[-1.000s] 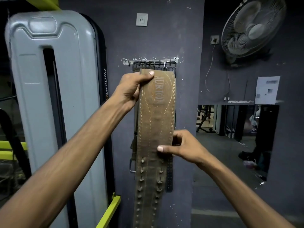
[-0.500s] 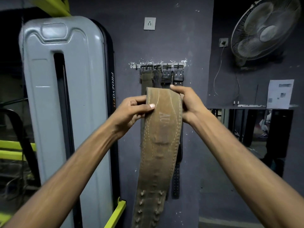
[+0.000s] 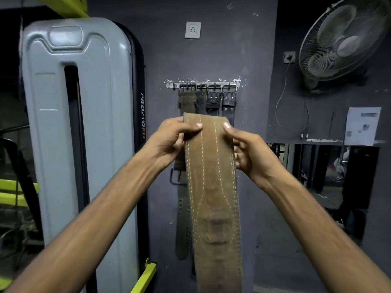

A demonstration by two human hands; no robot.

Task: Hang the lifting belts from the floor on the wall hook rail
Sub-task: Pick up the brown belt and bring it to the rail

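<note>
Since half a second earlier, the right hand (image 3: 247,151) had been shifted from the top corner of the tan lifting belt (image 3: 211,187) down onto its right edge, where the belt was pinched between thumb and curled fingers. The left edge was pinched likewise by the left hand (image 3: 169,142). The belt's top end was held between both grips, below the hook rail (image 3: 170,85) and in front of the hung belts (image 3: 187,102); the rest hung down past the wrists.

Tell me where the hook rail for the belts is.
In the head view the hook rail is fixed to the dark wall at centre, below the white socket and above the held-up tan belt.
</note>
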